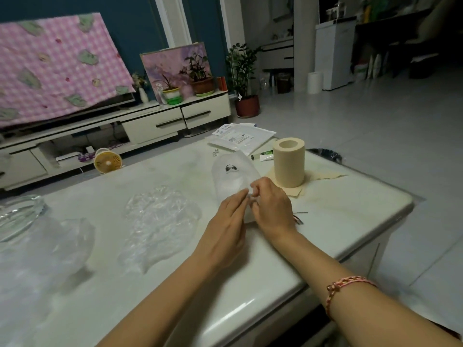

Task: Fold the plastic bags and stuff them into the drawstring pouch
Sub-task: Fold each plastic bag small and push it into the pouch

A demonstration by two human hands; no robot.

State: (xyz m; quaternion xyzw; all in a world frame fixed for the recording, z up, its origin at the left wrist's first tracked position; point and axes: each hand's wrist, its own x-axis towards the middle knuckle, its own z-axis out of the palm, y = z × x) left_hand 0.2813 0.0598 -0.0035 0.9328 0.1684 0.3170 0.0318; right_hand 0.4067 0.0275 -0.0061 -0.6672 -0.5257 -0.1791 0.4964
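- Progress, judged from the head view, is looking early: the drawstring pouch (234,176), a translucent white one with a small black print, is lying flat on the worktop (350,209) and is appearing unfilled.
- Both hands are working at the pouch's near end. The left hand (225,226) is resting palm down with its fingers reaching to the mouth, and the right hand (271,209) is pinching something small there between thumb and forefinger, probably the edge or the cord; whether the left hand is actually gripping is not clear.
- A thin dark cord (299,217) is trailing out just beside the right wrist.
- Plastic bags are waiting unfolded: one crumpled clear bag (160,221) is lying near the left hand, and more clear plastic (42,259) is spreading over the worktop's left part.
- All folding and stuffing is seeming left to do.
- A paper roll (288,161) is standing upright just beyond the right hand, and mail envelopes (240,137) are lying further back.
- Neither is blocking the way between bags and pouch, though the roll is crowding the pouch's right side.
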